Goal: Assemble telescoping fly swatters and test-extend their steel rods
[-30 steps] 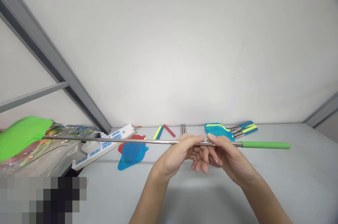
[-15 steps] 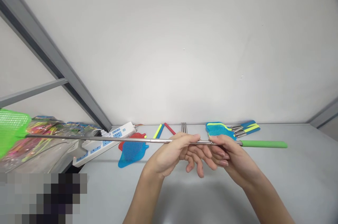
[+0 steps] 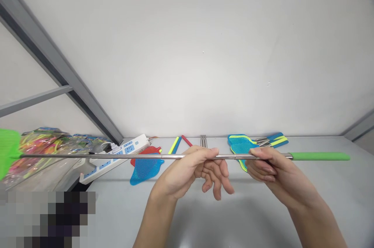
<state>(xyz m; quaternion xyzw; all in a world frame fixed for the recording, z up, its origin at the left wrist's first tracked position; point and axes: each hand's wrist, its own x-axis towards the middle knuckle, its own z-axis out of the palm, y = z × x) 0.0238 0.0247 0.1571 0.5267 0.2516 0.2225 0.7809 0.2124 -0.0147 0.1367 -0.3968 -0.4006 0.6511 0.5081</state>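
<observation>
A telescopic fly swatter (image 3: 122, 156) is held level across the view above the table. Its green mesh head is cut off at the left edge, and its green grip lies at the right. My left hand (image 3: 193, 170) pinches the thin metal rod near the middle between thumb and index finger, the other fingers loosely curled below. Closer to the grip, my right hand (image 3: 271, 166) is closed on the thicker part of the rod. Behind my right hand lie blue swatter heads edged in yellow (image 3: 241, 145) with folded rods and blue and yellow grips (image 3: 277, 139).
On the grey table (image 3: 117, 205) are a blue swatter head (image 3: 146, 170), a red one (image 3: 150, 149), loose yellow, blue and red grips (image 3: 175, 145) and metal rods (image 3: 203, 141). A white power strip (image 3: 128, 147) and plastic-bagged colourful items (image 3: 43, 145) lie left. A wall stands behind.
My right hand has moved right with the green grip, away from my left hand, and more rod shows between them. The green head has shifted a little left.
</observation>
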